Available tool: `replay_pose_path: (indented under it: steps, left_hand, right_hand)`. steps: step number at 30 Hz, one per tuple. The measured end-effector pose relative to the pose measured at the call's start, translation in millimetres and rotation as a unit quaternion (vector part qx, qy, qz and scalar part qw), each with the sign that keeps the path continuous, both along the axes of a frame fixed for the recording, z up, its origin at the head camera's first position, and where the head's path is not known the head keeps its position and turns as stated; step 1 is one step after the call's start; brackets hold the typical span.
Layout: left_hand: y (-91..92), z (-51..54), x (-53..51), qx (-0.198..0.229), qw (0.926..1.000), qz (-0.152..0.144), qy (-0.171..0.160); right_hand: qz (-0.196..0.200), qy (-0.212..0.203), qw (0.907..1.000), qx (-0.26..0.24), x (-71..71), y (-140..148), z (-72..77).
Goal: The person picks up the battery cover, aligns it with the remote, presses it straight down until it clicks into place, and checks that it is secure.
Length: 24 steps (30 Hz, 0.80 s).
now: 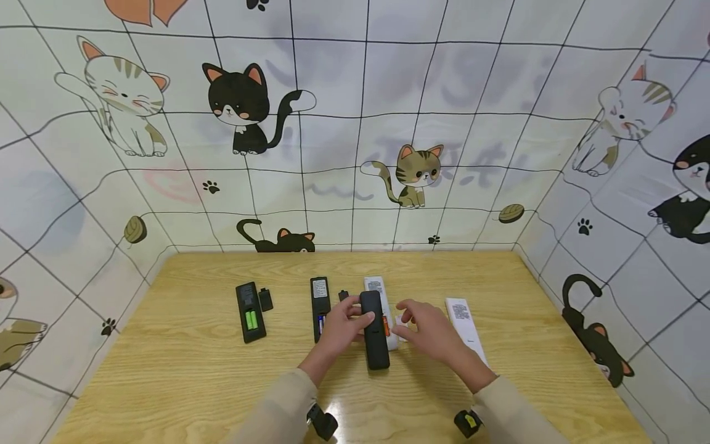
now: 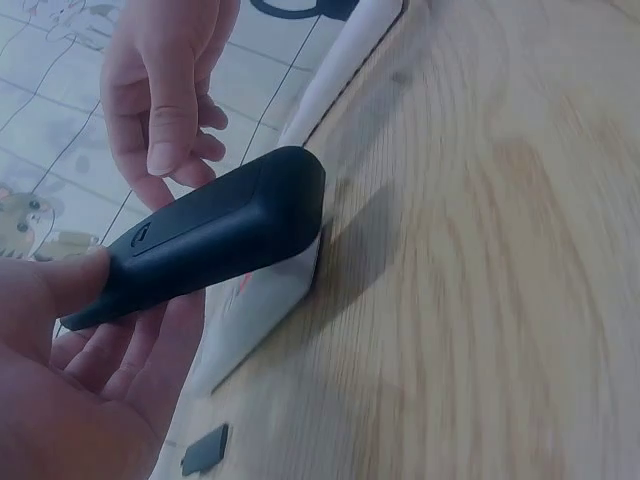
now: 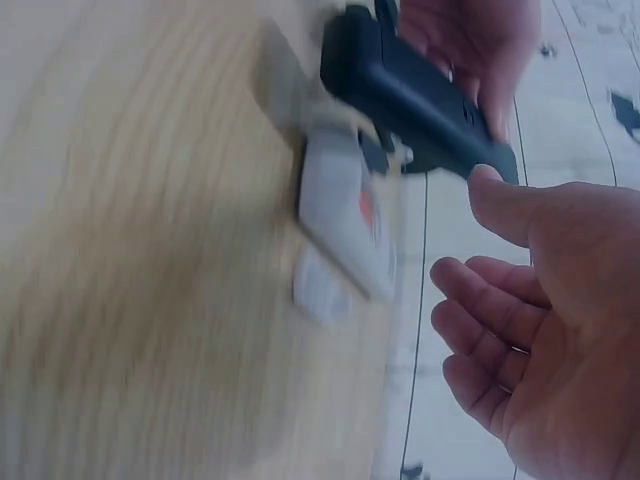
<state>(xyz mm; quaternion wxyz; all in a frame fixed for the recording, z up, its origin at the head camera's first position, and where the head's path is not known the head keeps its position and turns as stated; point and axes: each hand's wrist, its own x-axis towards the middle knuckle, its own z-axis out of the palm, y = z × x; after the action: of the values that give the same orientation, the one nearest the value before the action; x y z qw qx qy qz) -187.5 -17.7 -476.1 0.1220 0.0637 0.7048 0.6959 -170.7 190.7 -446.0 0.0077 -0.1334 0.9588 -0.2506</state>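
Observation:
My left hand (image 1: 342, 327) grips a black remote control (image 1: 375, 333) above the table, thumb on one side and fingers around the other. Its back, with a closed battery cover, shows in the left wrist view. My right hand (image 1: 435, 330) is just right of it, fingers loosely bent and holding nothing. In the right wrist view its thumb lies close to one end of the remote; whether they touch I cannot tell. Beneath and behind lies a white remote (image 1: 375, 285) with an orange battery (image 1: 386, 325) in its uncovered compartment. A white battery cover (image 3: 320, 288) lies beside it.
At left lies a black remote (image 1: 248, 302) with green batteries, its cover (image 1: 266, 300) alongside. Another black remote (image 1: 320, 290) with blue batteries is partly behind my left hand, near a small black cover (image 1: 344, 295). Another white remote (image 1: 461, 314) lies at right.

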Motion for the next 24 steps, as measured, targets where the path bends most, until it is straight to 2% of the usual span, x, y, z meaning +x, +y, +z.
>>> replay_pose_path:
  steps: [7,15,24]
  left_hand:
    - [27.6,-0.9,1.2,0.001,0.9999,-0.007,-0.012]
    - [57.7,-1.1,4.4,-0.004,0.9996,-0.014,-0.025]
    - [84.4,-8.9,7.2,-0.007,0.9990,-0.031,-0.030]
  right_hand:
    - [-0.007,0.029,0.9995,0.011,-4.6,38.8,2.5]
    - [-0.023,0.029,0.9988,0.033,-8.3,68.7,3.2]
    - [-0.041,0.025,0.9979,0.044,-6.2,89.4,4.2]
